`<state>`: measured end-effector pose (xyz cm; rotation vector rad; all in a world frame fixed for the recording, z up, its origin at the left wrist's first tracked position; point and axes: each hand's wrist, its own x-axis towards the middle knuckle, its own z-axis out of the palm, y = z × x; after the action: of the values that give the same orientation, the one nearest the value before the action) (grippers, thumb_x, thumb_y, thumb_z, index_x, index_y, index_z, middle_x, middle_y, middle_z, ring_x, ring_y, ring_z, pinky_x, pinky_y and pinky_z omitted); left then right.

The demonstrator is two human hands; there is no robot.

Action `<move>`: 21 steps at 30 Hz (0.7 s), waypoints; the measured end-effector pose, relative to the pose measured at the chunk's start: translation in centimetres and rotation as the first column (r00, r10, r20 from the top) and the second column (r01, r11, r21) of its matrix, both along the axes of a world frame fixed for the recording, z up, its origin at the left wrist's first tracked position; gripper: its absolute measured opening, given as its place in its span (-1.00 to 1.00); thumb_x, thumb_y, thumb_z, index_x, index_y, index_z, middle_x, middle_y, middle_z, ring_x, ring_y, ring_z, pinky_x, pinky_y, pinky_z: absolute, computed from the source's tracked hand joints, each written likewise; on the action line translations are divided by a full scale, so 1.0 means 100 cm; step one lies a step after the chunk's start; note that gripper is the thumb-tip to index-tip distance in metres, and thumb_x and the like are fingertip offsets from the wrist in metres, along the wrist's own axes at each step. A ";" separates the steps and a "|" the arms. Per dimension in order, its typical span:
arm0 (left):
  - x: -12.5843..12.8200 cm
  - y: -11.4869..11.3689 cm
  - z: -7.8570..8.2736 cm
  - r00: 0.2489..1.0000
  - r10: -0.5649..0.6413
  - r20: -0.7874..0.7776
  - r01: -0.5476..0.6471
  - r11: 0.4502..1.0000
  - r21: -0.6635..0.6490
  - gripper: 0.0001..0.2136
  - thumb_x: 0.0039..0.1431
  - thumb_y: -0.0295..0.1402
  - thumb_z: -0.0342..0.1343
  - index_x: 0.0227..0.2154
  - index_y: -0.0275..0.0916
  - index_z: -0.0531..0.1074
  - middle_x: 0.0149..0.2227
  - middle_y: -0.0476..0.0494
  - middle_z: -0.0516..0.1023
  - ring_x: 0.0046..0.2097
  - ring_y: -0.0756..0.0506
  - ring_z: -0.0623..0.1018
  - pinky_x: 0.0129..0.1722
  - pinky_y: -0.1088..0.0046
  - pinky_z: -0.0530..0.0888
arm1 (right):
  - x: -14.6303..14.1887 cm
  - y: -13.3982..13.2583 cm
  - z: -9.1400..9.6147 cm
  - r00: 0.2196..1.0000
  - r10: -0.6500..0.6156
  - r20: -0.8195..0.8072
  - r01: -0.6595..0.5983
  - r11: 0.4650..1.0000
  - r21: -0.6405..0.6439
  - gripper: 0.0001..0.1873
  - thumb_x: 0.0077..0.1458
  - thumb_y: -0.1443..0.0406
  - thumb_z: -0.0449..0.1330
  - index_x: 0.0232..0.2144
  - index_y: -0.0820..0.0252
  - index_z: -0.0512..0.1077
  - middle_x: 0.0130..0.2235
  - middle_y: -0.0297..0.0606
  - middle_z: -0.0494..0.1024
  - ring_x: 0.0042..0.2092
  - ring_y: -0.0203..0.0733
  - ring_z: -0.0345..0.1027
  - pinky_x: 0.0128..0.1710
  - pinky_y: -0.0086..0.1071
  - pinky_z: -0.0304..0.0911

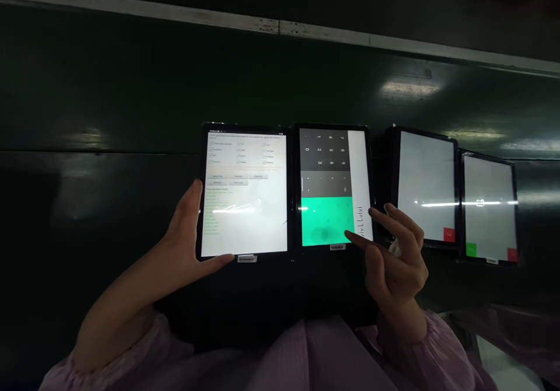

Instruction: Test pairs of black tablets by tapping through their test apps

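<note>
- left hand point(186, 227): grasping the left tablet point(245, 227), fingers behind its edge and thumb point(216, 261) lying across the bottom, which seemed to steady it against the wall.
- right hand point(396, 268): half curled, not clenched, with the index finger point(361, 222) stretched to the lower right of the second tablet point(326, 169), on or just over the glass. a white scrap point(395, 248) showed among the fingers (a wipe, perhaps; whether it was gripped, i could not tell).
- tablets: four stood upright in a row on a dark green wall panel point(109, 87), their black frames nearly touching, probably fixed there so the screens faced the person.
- left tablet: its pale screen showed tick boxes, grey buttons and lines of green text.
- second tablet: it showed a dark keypad turned sideways above a bright green block.
- third tablet point(424, 181) and fourth tablet point(487, 204): both were pale, with a red square point(449, 234) on the third and a green square point(471, 250) on the fourth.
- wall panel: glossy and smooth, it threw back streaks of light under a dull metal strip point(280, 27).
- barcode label point(246, 258): a small one sat below the left tablet.
- sleeves point(131, 350): pink, gathered at the wrists.
</note>
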<state>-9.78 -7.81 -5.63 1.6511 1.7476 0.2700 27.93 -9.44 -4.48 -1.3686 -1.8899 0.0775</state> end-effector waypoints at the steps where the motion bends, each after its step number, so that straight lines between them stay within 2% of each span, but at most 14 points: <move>1: 0.005 0.002 0.000 1.000 0.025 -0.010 -0.025 1.000 0.015 0.37 -0.10 0.31 0.43 0.62 -0.15 -0.18 0.66 -0.49 -0.19 0.62 -0.71 -0.17 0.44 -0.54 0.10 | 0.000 0.001 0.001 1.000 -0.007 -0.011 0.007 1.000 0.015 -0.59 0.39 0.42 0.13 -0.12 -0.09 0.76 0.07 -0.25 0.69 0.18 0.11 0.57 0.00 0.01 0.56; 4: 0.020 0.013 0.004 0.979 0.203 0.033 -0.205 0.978 0.050 0.37 -0.07 0.29 0.42 0.62 -0.23 -0.20 0.64 -0.56 -0.08 0.61 -0.69 -0.04 0.46 -0.53 0.06 | 0.002 0.005 0.001 0.997 -0.045 -0.060 0.050 0.995 0.084 -0.59 0.40 0.40 0.13 -0.14 -0.09 0.77 0.02 -0.24 0.69 0.12 0.10 0.59 -0.12 -0.03 0.59; 6: 0.025 0.019 0.007 0.936 0.329 0.128 -0.339 0.939 0.064 0.32 0.00 0.26 0.39 0.62 -0.24 -0.20 0.59 -0.58 0.08 0.59 -0.64 0.11 0.47 -0.47 0.12 | 0.006 0.006 0.002 0.993 -0.083 -0.083 0.092 0.990 0.107 -0.60 0.40 0.38 0.14 -0.17 -0.12 0.78 -0.01 -0.23 0.69 0.09 0.12 0.60 -0.18 -0.03 0.61; 8: 0.024 0.022 0.009 0.893 0.390 0.226 -0.413 0.909 0.060 0.24 0.03 0.23 0.39 0.61 -0.19 -0.13 0.53 -0.53 0.24 0.56 -0.58 0.21 0.47 -0.41 0.21 | 0.011 0.006 0.002 0.990 -0.122 -0.077 0.129 0.987 0.095 -0.58 0.40 0.37 0.14 -0.17 -0.16 0.78 -0.03 -0.23 0.69 0.06 0.13 0.61 -0.17 0.01 0.62; 10: 0.021 0.021 0.009 0.875 0.410 0.259 -0.433 0.901 0.035 0.20 -0.01 0.21 0.42 0.59 -0.11 -0.01 0.51 -0.46 0.30 0.56 -0.57 0.22 0.44 -0.37 0.30 | 0.014 0.005 0.002 0.989 -0.133 -0.061 0.137 0.987 0.081 -0.57 0.40 0.38 0.14 -0.15 -0.17 0.78 -0.04 -0.24 0.69 0.06 0.12 0.62 -0.14 0.03 0.62; 13: 0.016 0.019 0.010 0.889 0.416 0.192 -0.423 0.906 -0.008 0.18 -0.08 0.22 0.46 0.56 -0.08 0.11 0.53 -0.41 0.27 0.59 -0.62 0.10 0.38 -0.37 0.40 | 0.016 0.005 0.003 0.992 -0.110 -0.056 0.114 0.991 0.071 -0.57 0.40 0.41 0.15 -0.12 -0.16 0.77 -0.05 -0.24 0.70 0.07 0.10 0.62 -0.13 0.01 0.62; 17: 0.017 0.020 0.013 0.895 0.414 0.167 -0.413 0.910 -0.044 0.17 -0.04 0.27 0.43 0.57 -0.02 0.10 0.55 -0.38 0.24 0.59 -0.64 0.12 0.34 -0.38 0.44 | 0.016 0.006 0.001 0.994 -0.107 -0.035 0.107 0.994 0.017 -0.58 0.41 0.41 0.16 -0.05 -0.17 0.76 -0.01 -0.24 0.70 0.07 0.08 0.63 -0.09 -0.01 0.64; 19: 0.021 0.024 0.014 0.875 0.447 0.185 -0.445 0.894 -0.055 0.16 -0.05 0.26 0.44 0.56 -0.04 0.13 0.55 -0.39 0.24 0.58 -0.63 0.14 0.34 -0.34 0.45 | 0.017 0.008 -0.003 0.993 -0.114 -0.012 0.113 0.990 -0.082 -0.59 0.43 0.37 0.17 0.10 -0.18 0.70 0.08 -0.22 0.69 0.12 0.07 0.62 -0.03 -0.02 0.65; 21: 0.023 0.027 0.014 0.852 0.488 0.189 -0.486 0.872 -0.062 0.13 -0.05 0.20 0.45 0.55 -0.07 0.18 0.56 -0.38 0.25 0.59 -0.62 0.13 0.34 -0.29 0.49 | 0.017 0.014 -0.011 0.987 -0.158 0.013 0.158 0.964 -0.212 -0.55 0.48 0.24 0.17 0.33 -0.16 0.52 0.21 -0.15 0.65 0.20 0.12 0.58 0.02 0.03 0.64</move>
<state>-7.44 -5.16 -4.21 1.0981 1.9799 0.6363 29.62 -8.06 -5.55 -1.6583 -1.8023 0.2078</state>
